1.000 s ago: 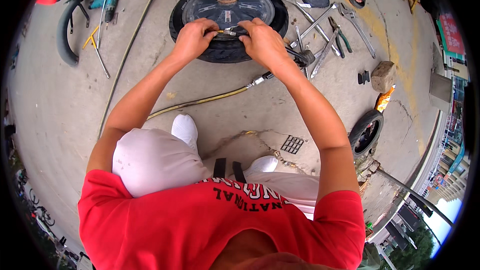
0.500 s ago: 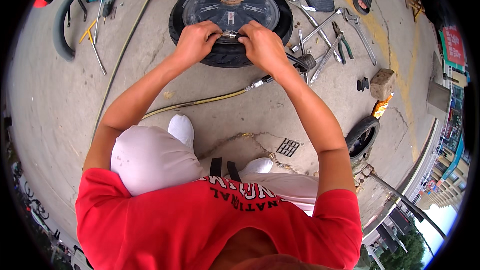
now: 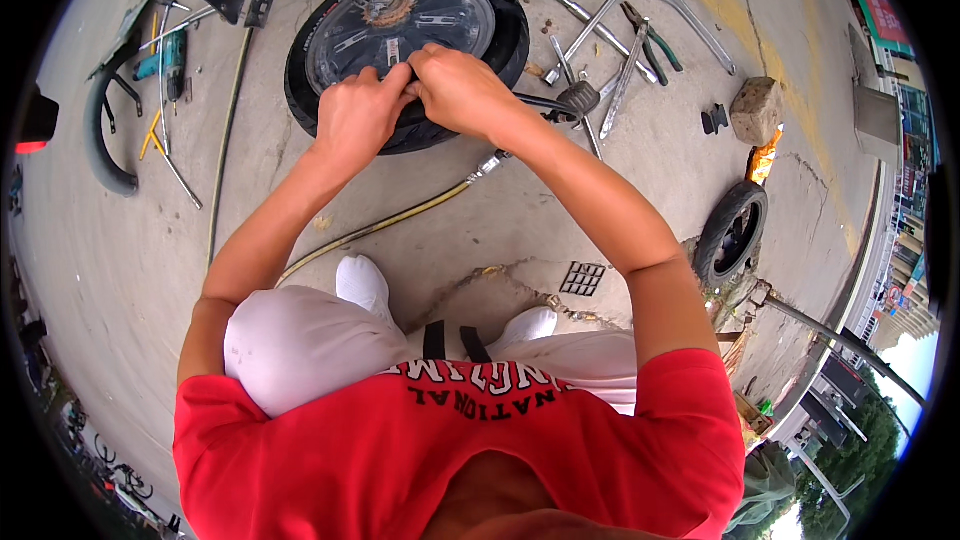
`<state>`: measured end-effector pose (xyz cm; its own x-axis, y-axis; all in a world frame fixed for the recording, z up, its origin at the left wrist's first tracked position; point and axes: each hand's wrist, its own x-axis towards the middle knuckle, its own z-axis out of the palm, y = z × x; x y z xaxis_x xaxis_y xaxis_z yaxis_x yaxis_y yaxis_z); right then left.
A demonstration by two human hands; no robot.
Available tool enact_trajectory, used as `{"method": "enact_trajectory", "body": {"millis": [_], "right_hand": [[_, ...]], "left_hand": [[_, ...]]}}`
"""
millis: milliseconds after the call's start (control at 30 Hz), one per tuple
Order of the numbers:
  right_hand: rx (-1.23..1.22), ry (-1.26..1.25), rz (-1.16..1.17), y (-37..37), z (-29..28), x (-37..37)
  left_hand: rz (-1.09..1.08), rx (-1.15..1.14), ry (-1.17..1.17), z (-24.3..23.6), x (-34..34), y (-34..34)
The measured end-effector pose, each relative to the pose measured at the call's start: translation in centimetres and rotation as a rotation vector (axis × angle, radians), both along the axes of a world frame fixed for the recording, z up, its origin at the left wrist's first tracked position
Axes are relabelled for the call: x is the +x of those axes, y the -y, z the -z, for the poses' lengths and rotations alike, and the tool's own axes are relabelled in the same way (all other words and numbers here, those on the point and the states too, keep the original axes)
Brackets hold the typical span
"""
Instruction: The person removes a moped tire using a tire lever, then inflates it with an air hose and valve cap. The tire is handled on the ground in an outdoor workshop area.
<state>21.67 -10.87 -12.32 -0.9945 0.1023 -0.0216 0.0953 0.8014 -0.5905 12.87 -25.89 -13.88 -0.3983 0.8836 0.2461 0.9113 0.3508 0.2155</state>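
A black-tyred wheel (image 3: 330,45) with a dark disc-like centre and a rusty sprocket (image 3: 388,8) lies in front of me. Over its near rim my left hand (image 3: 355,112) and my right hand (image 3: 455,90) meet, fingers closed and pinched together. A short black hose runs from under my right hand to a dark inflator piece (image 3: 580,97) on the ground. The air nozzle in my right hand is covered by the fingers. What my left fingers pinch is hidden too. A yellow air hose (image 3: 400,210) with a metal coupling (image 3: 487,166) curves below the wheel.
Pliers (image 3: 655,45), an adjustable wrench (image 3: 690,15) and several other tools lie right of the wheel. Farther right are a stone block (image 3: 757,110) and a small tyre (image 3: 730,232). A teal drill (image 3: 174,62) and a curved grey tube (image 3: 97,130) lie left.
The metal fitting seen between my hands before is now covered, as the hands have come together. The wheel and hands now appear farther left in view.
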Motion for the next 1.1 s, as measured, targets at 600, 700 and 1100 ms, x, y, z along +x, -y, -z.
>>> {"method": "enact_trajectory", "body": {"millis": [600, 700, 1100], "right_hand": [[-1.077, -0.307, 1.405, -6.9, 7.9, 16.3], [-1.032, 0.095, 1.261, -1.6, 14.1, 15.5], [-1.812, -0.240, 1.162, 0.0, 15.9, 11.0]], "left_hand": [[0.038, -0.001, -0.086, 0.0, -0.1, -0.7], [0.007, -0.014, -0.072, 0.2, -0.1, -0.3], [0.012, 0.087, -0.102, 0.7, -0.3, 0.3]]}}
